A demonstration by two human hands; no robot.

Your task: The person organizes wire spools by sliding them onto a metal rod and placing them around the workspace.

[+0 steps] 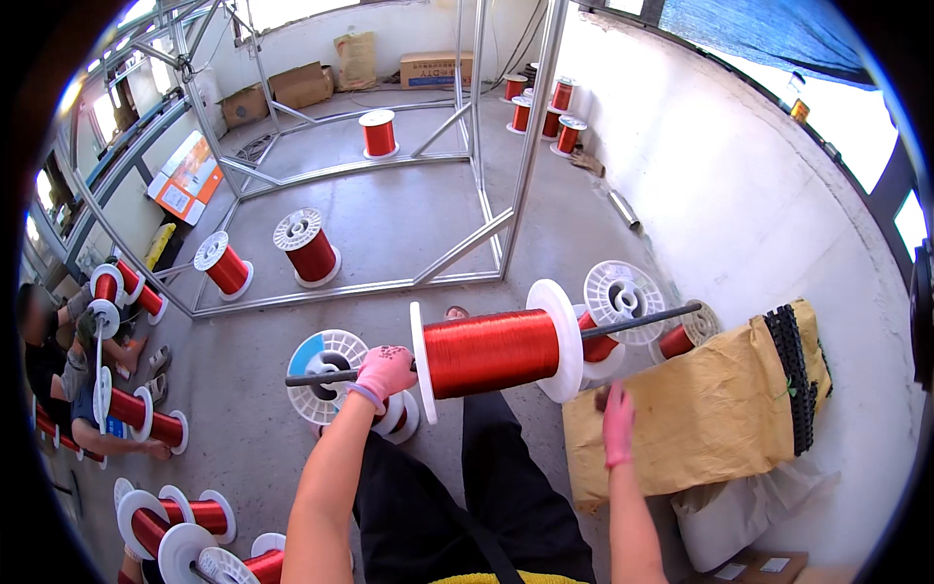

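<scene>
A large spool of red wire (496, 352) with white flanges lies sideways in front of me, raised off the floor on a dark rod (637, 321) through its core. My left hand (384, 372), in a pink glove, is closed around the rod's left end, just outside the flange. To the right, below the spool, my right hand (618, 426), also gloved in pink, is closed on a small brown thing I cannot make out. It is apart from the rod, above a tan sack (681, 409). Upright spools, one with a white flange (329, 360), stand under both rod ends.
A metal frame (341, 292) rises ahead, with spools (309, 255) on the floor inside it. At left, a person (63, 360) sits among more spools (131, 409). Several spools (569, 136) stand along the white wall (739, 214). Cardboard boxes (435, 70) are at the back.
</scene>
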